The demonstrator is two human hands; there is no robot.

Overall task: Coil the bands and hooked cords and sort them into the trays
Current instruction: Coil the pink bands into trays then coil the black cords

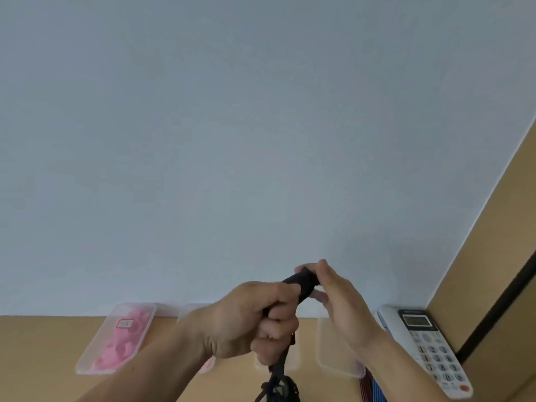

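Observation:
A black cord (301, 284) is held up in front of the wall, above the desk. My left hand (252, 317) is closed around its middle. My right hand (338, 300) pinches its upper end between the fingertips. The cord's lower part hangs down below my left fist and ends in a dark tangled bundle (278, 388) at the bottom edge. On the wooden desk stand clear plastic trays: the left tray (87, 362) holds pink coiled bands (121, 343), another tray (342, 369) stands under my right wrist, and others are mostly hidden behind my hands.
A white desk telephone (429, 349) with a keypad lies at the right, next to a wooden side panel (478, 271). Red and blue striped cords (374, 390) lie below the right tray. A pale blue wall (232, 140) fills most of the view.

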